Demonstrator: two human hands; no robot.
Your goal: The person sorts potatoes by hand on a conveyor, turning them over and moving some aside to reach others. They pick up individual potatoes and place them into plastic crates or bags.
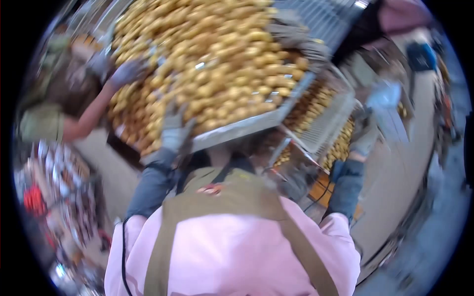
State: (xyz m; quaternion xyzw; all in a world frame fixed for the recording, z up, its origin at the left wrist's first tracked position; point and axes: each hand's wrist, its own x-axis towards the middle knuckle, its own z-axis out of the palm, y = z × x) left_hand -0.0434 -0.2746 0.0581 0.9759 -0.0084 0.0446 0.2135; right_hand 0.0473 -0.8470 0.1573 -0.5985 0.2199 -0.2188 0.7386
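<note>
A broad tray [247, 126] with a pale rim holds a deep heap of small yellow, rounded produce [212, 74], potatoes or fruit by the look of it. My left hand [175, 129], in a grey glove, lies at the tray's near rim, its fingers spread over the nearest pieces. Off to the right, my gloved right hand [364, 135] reaches out beside a white slatted crate [328, 121]. Motion blurs its fingers, so I cannot tell what they hold. Close beyond that hand is a light blue plastic sheet or bag [387, 101].
At the left, a co-worker's gloved hand [127, 73] reaches into the heap. Another person's grey sleeve [301, 39] lies across its far right side. More yellow produce [316, 106] sits lower down by the crate. Bundled bags [66, 172] stand at lower left.
</note>
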